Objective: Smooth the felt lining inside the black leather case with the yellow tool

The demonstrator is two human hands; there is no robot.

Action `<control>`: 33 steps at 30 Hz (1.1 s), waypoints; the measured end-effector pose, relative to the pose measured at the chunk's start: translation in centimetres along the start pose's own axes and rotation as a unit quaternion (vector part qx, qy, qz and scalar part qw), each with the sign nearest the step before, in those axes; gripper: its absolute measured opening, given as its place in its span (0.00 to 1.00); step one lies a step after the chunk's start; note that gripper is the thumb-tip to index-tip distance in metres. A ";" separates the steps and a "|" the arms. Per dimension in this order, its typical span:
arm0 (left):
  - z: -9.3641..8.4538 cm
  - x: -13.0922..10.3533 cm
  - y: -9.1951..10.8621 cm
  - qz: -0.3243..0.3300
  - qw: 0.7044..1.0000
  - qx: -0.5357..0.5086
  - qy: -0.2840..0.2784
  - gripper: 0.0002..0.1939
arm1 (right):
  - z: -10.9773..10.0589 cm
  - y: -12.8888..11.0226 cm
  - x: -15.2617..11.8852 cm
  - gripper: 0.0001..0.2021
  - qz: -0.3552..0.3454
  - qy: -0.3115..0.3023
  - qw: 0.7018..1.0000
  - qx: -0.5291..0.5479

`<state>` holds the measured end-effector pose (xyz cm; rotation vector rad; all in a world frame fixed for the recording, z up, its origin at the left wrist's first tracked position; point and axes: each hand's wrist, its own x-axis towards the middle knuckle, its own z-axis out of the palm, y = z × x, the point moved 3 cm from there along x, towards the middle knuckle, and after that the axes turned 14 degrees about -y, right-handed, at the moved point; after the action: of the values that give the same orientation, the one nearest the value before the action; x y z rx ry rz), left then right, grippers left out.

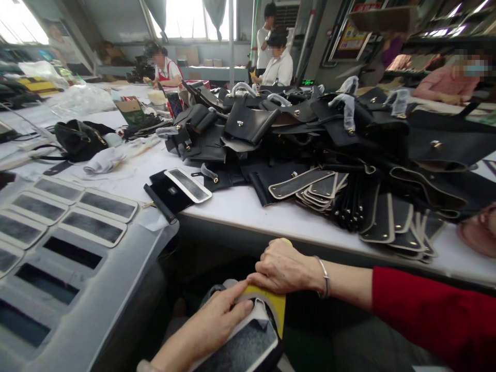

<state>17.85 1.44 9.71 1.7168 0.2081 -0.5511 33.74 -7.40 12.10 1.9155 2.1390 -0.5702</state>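
Note:
My left hand [219, 318] lies over a black panel with a pale border [246, 346] at the bottom of the view. Its index finger and thumb are stretched out, and the thumb rests by the panel's raised pale end. My right hand [281, 267] is closed just beyond it, wearing a bracelet [324, 279] on the wrist. A small yellow end shows above the right fist; the rest of what it grips is hidden. Under both hands is a yellow curved-edge piece [276, 305], partly covered by the panel.
Several pale-bordered dark panels [93, 227] lie on a grey covered surface with rectangular openings at left. The white table [232, 214] ahead bears a heap of black bags [248, 121] and stacked trimmed leather pieces [391, 222]. Co-workers [276, 64] sit and stand behind.

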 end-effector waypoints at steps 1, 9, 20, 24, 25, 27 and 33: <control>0.0 0.0 0.0 0.005 1.000 0.001 -0.002 0.24 | 0.0 -0.1 0.0 0.29 -0.001 -0.003 1.000 -0.005; 0.4 0.0 0.2 0.016 0.999 0.040 -0.001 0.17 | 0.0 -0.8 -0.3 0.29 0.007 -0.034 0.999 -0.015; 0.9 -0.5 0.6 0.003 0.992 0.127 0.007 0.13 | 0.2 -2.7 -1.6 0.29 0.077 -0.075 0.994 0.009; 1.2 -0.9 0.7 0.002 0.988 0.154 0.018 0.14 | 0.8 -3.8 -2.3 0.30 0.110 -0.071 0.991 0.018; 1.3 -1.1 0.8 0.002 0.988 0.155 0.017 0.15 | 1.0 -4.1 -2.5 0.30 0.118 -0.067 0.991 0.019; 1.2 -1.3 1.0 0.016 0.992 0.125 0.004 0.16 | 1.3 -4.7 -2.9 0.30 0.131 -0.061 0.989 0.021; 0.4 0.0 0.7 0.013 1.000 0.005 -0.020 0.25 | 1.9 -6.3 -4.5 0.29 0.151 -0.048 0.987 0.022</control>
<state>18.03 0.92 10.32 1.7145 0.1549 -0.5669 27.94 -12.71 13.11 2.1341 1.7453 -0.6359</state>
